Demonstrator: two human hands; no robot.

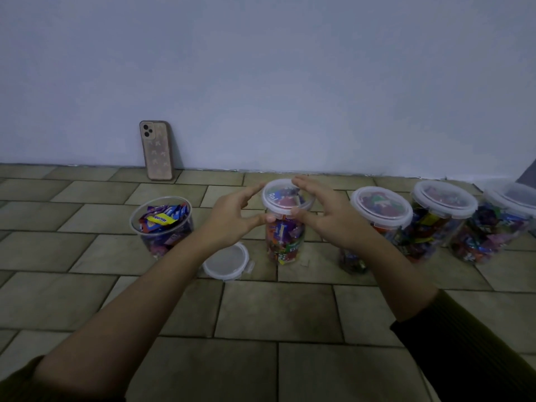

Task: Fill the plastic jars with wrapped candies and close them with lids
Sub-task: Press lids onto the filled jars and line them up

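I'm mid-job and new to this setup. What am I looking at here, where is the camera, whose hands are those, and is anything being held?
There is no machine here. This is a single picture from a camera worn on a person's head, looking forward and down at their two bare hands. Five clear plastic jars of wrapped candies stand on the tiled floor. The left hand and right hand reach around the nearest lidded jar. Their fingertips and thumbs touch the rim of its lid, and the jar stands on the floor, not lifted. To the left is an open jar, with a loose lid lying on the floor beside it. To the right stand three lidded jars. A phone leans against the wall.
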